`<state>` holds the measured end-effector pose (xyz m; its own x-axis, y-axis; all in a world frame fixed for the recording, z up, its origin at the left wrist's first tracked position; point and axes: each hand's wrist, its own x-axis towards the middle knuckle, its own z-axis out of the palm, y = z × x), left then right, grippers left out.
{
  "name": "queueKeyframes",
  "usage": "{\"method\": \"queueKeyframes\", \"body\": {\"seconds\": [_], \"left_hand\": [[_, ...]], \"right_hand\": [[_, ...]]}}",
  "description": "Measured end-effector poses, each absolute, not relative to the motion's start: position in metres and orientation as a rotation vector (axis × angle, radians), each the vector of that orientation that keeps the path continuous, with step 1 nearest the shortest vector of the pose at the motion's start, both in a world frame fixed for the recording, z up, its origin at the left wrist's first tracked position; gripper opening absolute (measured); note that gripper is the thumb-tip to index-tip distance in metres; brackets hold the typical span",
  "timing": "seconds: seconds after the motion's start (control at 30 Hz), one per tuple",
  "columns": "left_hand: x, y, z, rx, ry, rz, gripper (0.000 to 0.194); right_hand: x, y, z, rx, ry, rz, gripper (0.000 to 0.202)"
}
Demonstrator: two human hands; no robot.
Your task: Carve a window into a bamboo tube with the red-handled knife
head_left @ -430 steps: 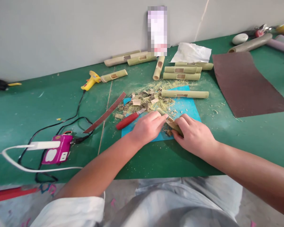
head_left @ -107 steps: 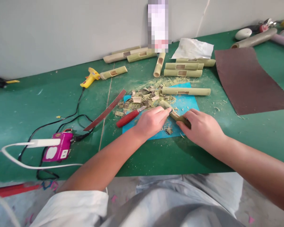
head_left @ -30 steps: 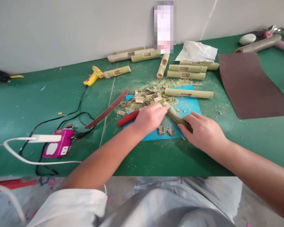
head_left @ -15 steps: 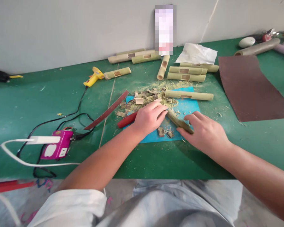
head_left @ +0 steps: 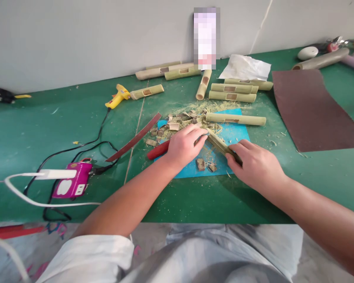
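A green bamboo tube point(head_left: 219, 142) slants over a blue mat point(head_left: 191, 169), partly covered at both ends. My right hand point(head_left: 252, 161) grips its near end between thumb and fingers. At the far end, the fingertips of my left hand point(head_left: 185, 143) meet the tube. From under the left palm sticks out the red handle point(head_left: 158, 150) of a tool; the hand is closed over it, and the working end is hidden. Wood chips and shavings point(head_left: 177, 125) lie heaped beyond the left hand. Another bamboo tube point(head_left: 236, 119) with a cut window rests across the mat's far side.
Several windowed bamboo tubes point(head_left: 232, 96) lie along the back, below a propped phone point(head_left: 205, 39). To the left are a yellow glue gun point(head_left: 118, 96), a brown strip point(head_left: 135, 136) and a magenta power adapter point(head_left: 73, 181) with cables. A brown sheet point(head_left: 312, 110) lies right.
The bamboo tube has turned and shows a lighter side. My right fingers have shifted and closed more around its near end. My left hand has hardly moved.
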<state>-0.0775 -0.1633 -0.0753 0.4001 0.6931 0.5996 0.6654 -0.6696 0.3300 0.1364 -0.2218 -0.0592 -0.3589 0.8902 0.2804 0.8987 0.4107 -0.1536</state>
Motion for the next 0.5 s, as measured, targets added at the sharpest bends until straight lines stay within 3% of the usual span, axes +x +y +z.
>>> {"method": "queueKeyframes", "body": {"seconds": [0.4,0.5], "left_hand": [[-0.0773,-0.1614,-0.08,2.609,1.231,1.118,0.012],[-0.0782,-0.1607,-0.081,2.604,1.205,1.13,0.011]], "right_hand": [[0.1369,-0.2268,-0.0561,-1.608,-2.427,-0.102,0.031],[0.1376,-0.2261,-0.057,-1.618,-2.397,0.037,0.028]]}}
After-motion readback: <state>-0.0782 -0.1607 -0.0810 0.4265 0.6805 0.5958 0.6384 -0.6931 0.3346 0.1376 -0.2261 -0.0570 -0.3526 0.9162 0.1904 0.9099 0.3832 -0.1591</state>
